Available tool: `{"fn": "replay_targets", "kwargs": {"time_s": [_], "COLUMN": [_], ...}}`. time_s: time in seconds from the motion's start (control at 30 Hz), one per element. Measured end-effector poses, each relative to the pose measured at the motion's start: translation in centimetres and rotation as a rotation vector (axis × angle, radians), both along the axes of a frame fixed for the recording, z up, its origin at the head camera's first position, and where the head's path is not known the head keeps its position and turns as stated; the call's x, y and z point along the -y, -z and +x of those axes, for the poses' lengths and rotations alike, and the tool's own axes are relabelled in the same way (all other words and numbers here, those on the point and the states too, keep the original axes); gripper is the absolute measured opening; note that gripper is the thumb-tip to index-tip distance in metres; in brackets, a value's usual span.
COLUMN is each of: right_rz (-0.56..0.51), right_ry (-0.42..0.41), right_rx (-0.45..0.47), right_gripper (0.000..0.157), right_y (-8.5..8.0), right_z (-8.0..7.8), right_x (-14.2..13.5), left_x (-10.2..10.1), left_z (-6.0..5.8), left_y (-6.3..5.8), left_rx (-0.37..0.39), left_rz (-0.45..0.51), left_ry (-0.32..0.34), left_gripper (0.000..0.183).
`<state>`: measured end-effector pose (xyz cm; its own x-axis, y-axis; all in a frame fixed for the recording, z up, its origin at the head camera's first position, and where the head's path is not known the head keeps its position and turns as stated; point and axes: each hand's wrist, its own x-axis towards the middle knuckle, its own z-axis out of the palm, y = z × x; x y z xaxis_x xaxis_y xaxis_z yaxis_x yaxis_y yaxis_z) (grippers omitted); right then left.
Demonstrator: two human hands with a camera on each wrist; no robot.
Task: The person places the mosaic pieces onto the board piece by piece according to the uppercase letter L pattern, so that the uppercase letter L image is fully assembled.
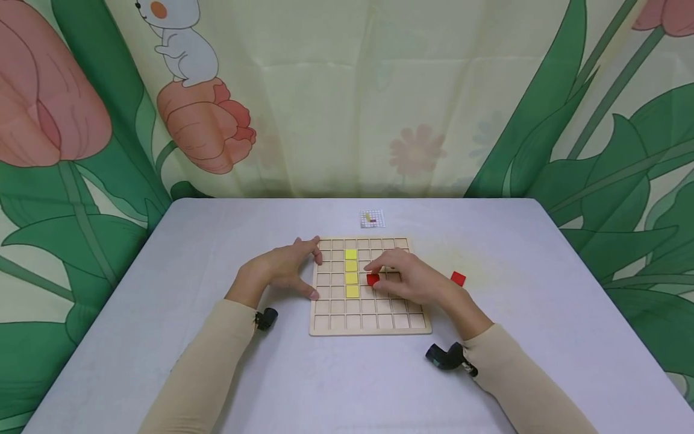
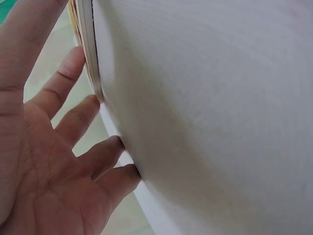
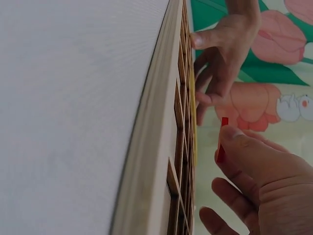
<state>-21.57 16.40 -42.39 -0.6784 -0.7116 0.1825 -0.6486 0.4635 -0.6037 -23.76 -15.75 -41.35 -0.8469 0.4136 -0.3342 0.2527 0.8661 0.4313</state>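
Note:
A wooden grid board [image 1: 368, 332] lies flat on the table. One of its columns carries several yellow square tiles [image 1: 351, 278] in an unbroken line. My right hand [image 1: 408, 276] pinches a red square tile [image 1: 372, 280] between thumb and forefinger, just right of the yellow line. In the right wrist view this red tile [image 3: 221, 147] appears edge-on, raised above the board, the other fingers loosely bent. Along the board's left edge, my left hand [image 1: 283, 265] touches the frame with spread fingers and thumb. The left wrist view shows its fingertips [image 2: 74, 58] against the board's side.
Another red tile [image 1: 458, 278] lies on the tablecloth to the board's right, near my right wrist. Beyond the board's far edge is a small printed card [image 1: 372, 219] with a coloured grid pattern. A patterned curtain [image 1: 347, 120] hangs behind the white table [image 1: 347, 386].

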Motion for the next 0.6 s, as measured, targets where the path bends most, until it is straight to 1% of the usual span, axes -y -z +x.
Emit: {"fn": "replay_targets", "kwargs": {"time_s": [0.2, 0.43, 0.6], "right_rz": [0.018, 0.053, 0.089], "right_ry": [0.0, 0.008, 0.039], "right_rx": [0.004, 0.016, 0.057], "right_gripper": [0.036, 0.039, 0.041], "right_y": [0.0, 0.1, 0.2], "right_z": [0.0, 0.0, 0.2], "right_x": [0.8, 1.4, 2.0], "left_x": [0.3, 0.2, 0.2], "left_z": [0.2, 0.2, 0.3], "left_y": [-0.2, -0.3, -0.4], "left_rx": [0.005, 0.004, 0.011], "left_rz": [0.019, 0.005, 0.014], "left_ry": [0.009, 0.005, 0.01], "left_gripper": [0.068, 0.067, 0.067]}}
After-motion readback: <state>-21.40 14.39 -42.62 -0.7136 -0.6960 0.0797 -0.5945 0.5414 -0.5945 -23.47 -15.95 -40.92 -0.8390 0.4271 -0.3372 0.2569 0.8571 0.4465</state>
